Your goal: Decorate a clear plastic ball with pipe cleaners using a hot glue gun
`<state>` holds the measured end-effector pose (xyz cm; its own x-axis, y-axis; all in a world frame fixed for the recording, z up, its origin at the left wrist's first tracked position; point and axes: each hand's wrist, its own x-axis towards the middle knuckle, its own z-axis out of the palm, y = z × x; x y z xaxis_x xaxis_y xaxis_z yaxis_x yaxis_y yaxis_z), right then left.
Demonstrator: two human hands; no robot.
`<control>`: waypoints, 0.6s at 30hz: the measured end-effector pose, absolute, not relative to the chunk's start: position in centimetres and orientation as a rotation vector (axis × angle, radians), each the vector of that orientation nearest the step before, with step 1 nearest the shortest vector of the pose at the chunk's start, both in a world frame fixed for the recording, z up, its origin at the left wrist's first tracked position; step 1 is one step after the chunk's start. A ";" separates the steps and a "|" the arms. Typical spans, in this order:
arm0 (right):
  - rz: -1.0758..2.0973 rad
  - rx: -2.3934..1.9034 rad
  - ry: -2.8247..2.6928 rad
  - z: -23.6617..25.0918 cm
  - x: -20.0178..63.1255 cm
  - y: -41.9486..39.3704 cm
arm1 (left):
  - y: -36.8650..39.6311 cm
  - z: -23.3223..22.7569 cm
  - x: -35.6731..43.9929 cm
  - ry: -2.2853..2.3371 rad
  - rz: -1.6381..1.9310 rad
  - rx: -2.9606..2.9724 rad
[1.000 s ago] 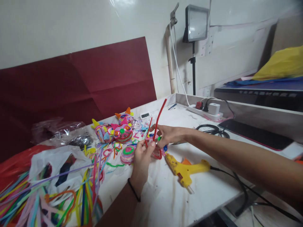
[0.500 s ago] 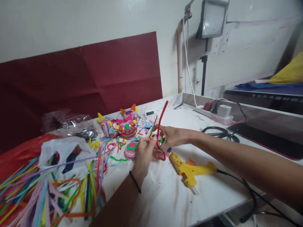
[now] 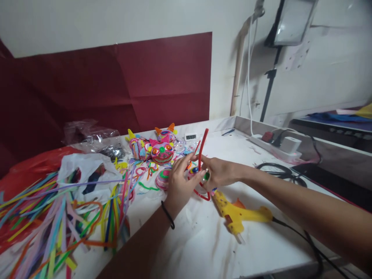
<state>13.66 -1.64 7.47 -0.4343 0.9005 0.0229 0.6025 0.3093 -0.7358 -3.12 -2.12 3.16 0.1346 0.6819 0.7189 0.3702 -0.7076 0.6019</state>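
Both hands meet over the white table, working at a bent red pipe cleaner [image 3: 203, 145]. One end of it rises above the fingers, while a bent loop shows below them. My left hand [image 3: 180, 184], a black band on its wrist, is closed with its fingertips on the red pipe cleaner. From the right, my right hand [image 3: 218, 173] pinches the same strand. Between the hands sits a small colourful piece [image 3: 194, 170] with blue and green spots, mostly hidden by fingers. A yellow glue gun [image 3: 241, 214] lies just below my right hand.
Finished pipe-cleaner animal heads [image 3: 162, 152] stand behind my left hand, near a pink and green coil [image 3: 162, 178]. Many loose pipe cleaners [image 3: 55, 228] spread at left beside a white plastic bag [image 3: 78, 166]. A power strip [image 3: 276, 149] and black cable [image 3: 276, 170] lie at right.
My left hand has turned and moved up against my right hand, its fingers now reaching over the colourful piece. The view has swung left, so the scene sits further right.
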 end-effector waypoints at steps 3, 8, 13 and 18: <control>0.779 -1.407 -2.306 7.7 13.1 -2.1 | -2.3 3.3 -3.2 0.967 1.603 2.159; 0.661 -1.430 -2.411 8.2 12.7 -2.6 | -2.3 3.6 -3.3 0.977 1.669 2.033; 0.752 -1.416 -2.392 8.9 13.2 -3.1 | -1.9 3.5 -3.2 0.921 1.720 1.914; 0.832 -1.404 -2.348 9.1 13.9 -3.4 | -1.4 3.4 -3.6 0.901 1.731 2.001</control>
